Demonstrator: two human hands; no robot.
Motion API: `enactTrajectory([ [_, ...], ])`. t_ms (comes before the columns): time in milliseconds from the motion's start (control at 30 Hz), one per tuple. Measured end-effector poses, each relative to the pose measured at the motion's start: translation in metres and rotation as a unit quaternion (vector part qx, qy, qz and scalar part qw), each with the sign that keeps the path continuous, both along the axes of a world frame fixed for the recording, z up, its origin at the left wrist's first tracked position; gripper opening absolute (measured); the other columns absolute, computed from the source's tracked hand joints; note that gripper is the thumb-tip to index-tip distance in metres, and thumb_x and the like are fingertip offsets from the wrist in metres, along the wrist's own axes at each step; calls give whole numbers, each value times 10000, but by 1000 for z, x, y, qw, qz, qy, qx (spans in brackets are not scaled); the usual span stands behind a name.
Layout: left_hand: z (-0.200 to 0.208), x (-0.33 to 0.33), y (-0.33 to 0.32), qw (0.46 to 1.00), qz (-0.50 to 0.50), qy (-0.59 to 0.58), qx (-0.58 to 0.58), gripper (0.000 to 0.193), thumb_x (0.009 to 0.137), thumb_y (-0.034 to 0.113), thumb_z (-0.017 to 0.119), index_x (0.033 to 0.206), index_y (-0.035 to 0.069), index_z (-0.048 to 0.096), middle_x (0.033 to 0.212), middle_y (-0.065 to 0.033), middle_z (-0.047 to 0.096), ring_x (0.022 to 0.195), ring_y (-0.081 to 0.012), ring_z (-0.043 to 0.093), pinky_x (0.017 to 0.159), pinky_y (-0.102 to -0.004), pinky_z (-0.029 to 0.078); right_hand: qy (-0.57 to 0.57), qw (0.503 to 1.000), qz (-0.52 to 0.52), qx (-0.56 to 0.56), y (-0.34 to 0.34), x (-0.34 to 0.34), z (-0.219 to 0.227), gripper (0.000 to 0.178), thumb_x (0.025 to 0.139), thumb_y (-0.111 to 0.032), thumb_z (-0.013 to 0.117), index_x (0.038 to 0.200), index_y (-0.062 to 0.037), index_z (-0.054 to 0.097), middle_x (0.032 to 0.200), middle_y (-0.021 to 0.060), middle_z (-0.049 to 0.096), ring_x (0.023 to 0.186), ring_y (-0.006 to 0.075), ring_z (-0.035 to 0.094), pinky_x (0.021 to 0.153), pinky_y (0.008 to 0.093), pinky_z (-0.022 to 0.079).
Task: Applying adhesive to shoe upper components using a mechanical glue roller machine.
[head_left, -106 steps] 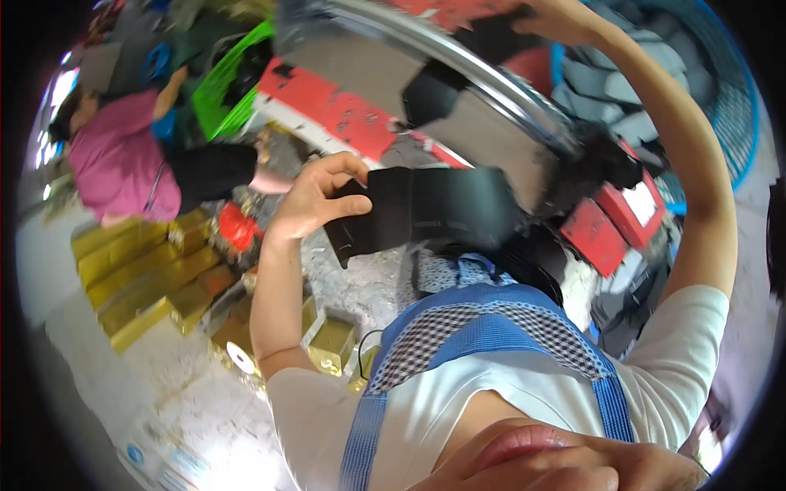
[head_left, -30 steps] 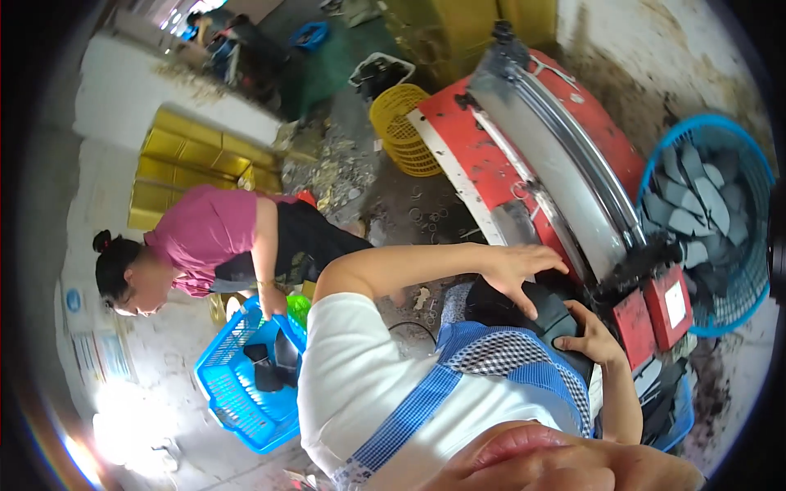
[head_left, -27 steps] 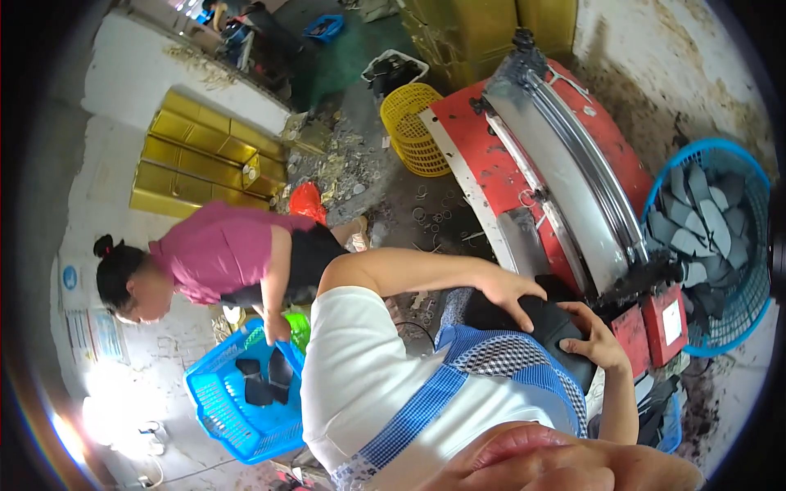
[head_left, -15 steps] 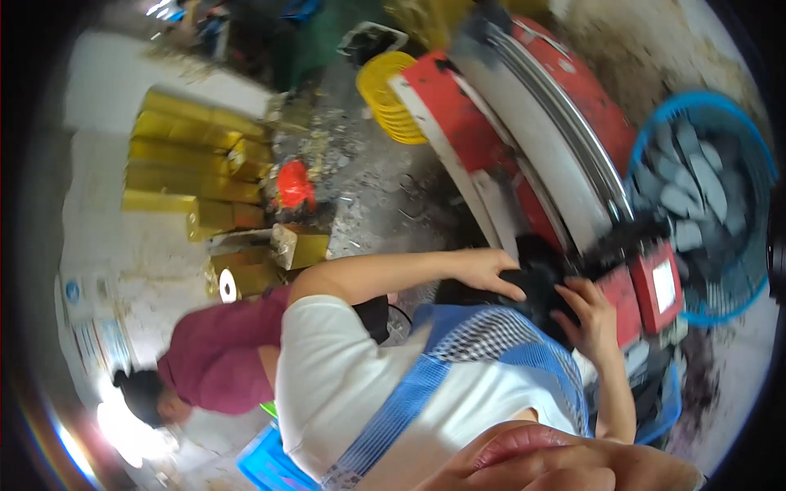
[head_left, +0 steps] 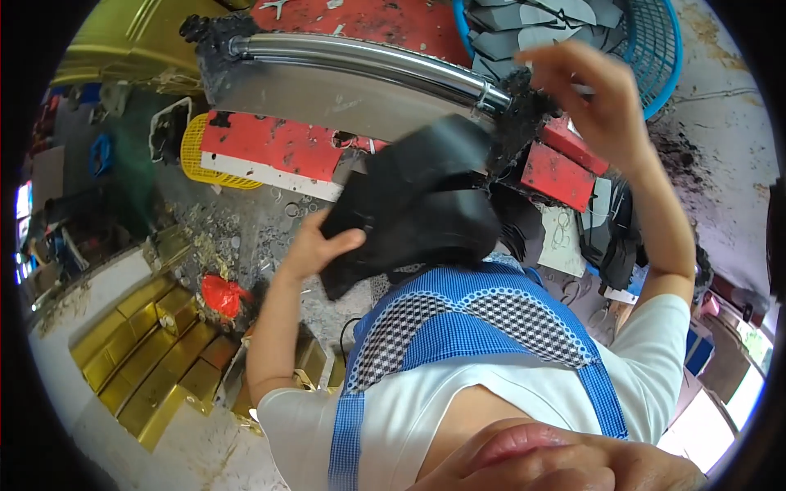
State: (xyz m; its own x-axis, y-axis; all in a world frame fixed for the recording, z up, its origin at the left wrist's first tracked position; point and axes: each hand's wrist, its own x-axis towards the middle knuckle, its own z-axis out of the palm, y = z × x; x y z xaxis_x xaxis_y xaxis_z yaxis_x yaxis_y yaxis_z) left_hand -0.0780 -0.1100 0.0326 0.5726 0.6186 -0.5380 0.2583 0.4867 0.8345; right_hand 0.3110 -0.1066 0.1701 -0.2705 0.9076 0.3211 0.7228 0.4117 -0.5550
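My left hand grips the left end of some black, smooth, leather-like pieces, its thumb lying on top. They fan into two rounded lobes toward the right, slightly blurred, in front of my blue checked apron. How many pieces there are I cannot tell. Raised at the upper right, my right hand has loosely bent fingers apart, with nothing visible in them. It is nearest to the blue basket of grey cut pieces and the right end of the machine's metal roller.
The red machine spans the far side. Its red box juts out near my right arm. A yellow basket and a red plastic bag are on the scrap-littered floor at left, by golden boxes.
My view has swung round toward the machine. Both hands were together at the black pieces; now my right hand is off them, up by the basket, while my left holds them out.
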Motion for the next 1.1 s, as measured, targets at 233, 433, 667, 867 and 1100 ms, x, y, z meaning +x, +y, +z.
enactTrajectory([
  [233, -11, 2, 83, 998, -6, 13, -68, 334, 867, 199, 692, 1114, -19, 636, 1008, -46, 679, 887, -114, 625, 796, -274, 500, -232, 960, 43, -148, 166, -33, -43, 271, 884, -234, 570, 1041, -18, 617, 768, 217, 626, 707, 356, 628, 648, 442, 480],
  [433, -4, -21, 74, 996, 17, -70, 49, 503, 808, 290, 743, 1171, -22, 590, 1063, -54, 644, 986, -140, 603, 876, -278, 462, -147, 848, 85, -501, 219, -33, -134, 611, 953, -585, 432, 1034, -21, 654, 914, 88, 633, 898, 201, 572, 821, 359, 454],
  [667, 7, -37, 37, 985, 119, -125, 7, 598, 738, 270, 814, 1211, -5, 573, 1132, -84, 637, 1021, -155, 596, 926, -298, 450, -329, 909, 155, -202, 211, -26, -73, 299, 722, -156, 652, 977, -2, 629, 846, 185, 661, 849, 396, 622, 711, 472, 485],
  [867, -5, -16, 48, 995, 71, -66, -38, 291, 814, 127, 753, 1062, 9, 656, 992, -52, 690, 869, -122, 643, 811, -266, 504, -308, 910, 188, 203, 179, 17, -27, 230, 687, -151, 652, 898, -103, 575, 895, 70, 575, 904, 289, 580, 764, 409, 456],
  [1100, 2, -14, 35, 980, 108, -136, -100, 398, 791, 122, 691, 1155, -18, 615, 1075, -86, 664, 967, -163, 632, 890, -306, 483, -494, 830, -72, 248, 127, 180, -9, 285, 700, -114, 622, 981, -125, 574, 984, 89, 547, 1001, 289, 522, 860, 411, 432],
])
